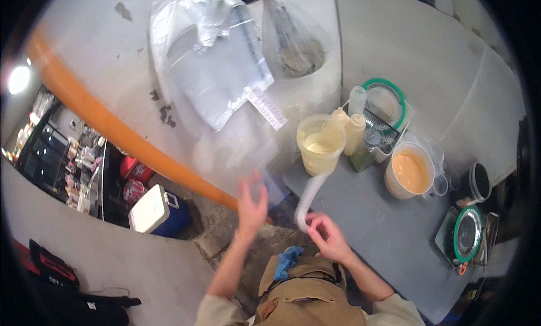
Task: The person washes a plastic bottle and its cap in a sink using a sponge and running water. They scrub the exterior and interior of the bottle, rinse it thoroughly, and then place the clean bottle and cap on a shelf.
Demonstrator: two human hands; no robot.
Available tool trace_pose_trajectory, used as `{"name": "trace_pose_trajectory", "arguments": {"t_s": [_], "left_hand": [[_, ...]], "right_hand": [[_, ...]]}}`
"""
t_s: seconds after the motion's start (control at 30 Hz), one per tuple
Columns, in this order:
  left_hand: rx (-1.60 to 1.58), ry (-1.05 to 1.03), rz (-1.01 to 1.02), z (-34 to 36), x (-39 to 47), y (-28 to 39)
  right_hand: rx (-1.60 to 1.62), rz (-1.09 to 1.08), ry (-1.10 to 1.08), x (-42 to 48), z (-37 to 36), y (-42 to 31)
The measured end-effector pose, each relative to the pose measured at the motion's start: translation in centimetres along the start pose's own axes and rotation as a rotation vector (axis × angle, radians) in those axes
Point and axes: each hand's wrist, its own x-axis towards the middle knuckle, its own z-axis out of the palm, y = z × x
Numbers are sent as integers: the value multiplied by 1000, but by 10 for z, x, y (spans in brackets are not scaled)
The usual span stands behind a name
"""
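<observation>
My left hand (pixel 252 201) is raised in front of the wall, blurred by motion, with its fingers apart and nothing clearly in it. Between the thumb and fingers of my right hand (pixel 329 237) is one end of a curved whitish strip (pixel 312 199). Blur hides what the strip is made of. Its far end reaches towards a translucent tub (pixel 321 146) of pale yellow contents, which stands on the grey tabletop (pixel 363 216). Past my left hand, a stack of clear plastic bags (pixel 211 81) hangs on the wall with a printed paper strip (pixel 266 107) on it.
Beside the tub stand cream squeeze bottles (pixel 354 134), a bottle of green contents (pixel 367 150) and a white tub of orange sauce (pixel 409 172). Green-rimmed containers (pixel 468 235) sit at right. An orange edge (pixel 139 142) crosses at left, above a blue cooler (pixel 158 212).
</observation>
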Motion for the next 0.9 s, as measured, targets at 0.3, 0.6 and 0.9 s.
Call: {"name": "trace_pose_trajectory", "arguments": {"t_s": [0.3,0.6,0.9], "left_hand": [[-564,-578,-733,13,-158,1],[-925,-531,-1002,-7,-165,-10],[-799,-274,-863,-16,-172,-27]], "right_hand": [[647,446,-351,-67,6,26],[760,484,-466,-55,-6,15],[160,512,-23,-59,-27,85]]}}
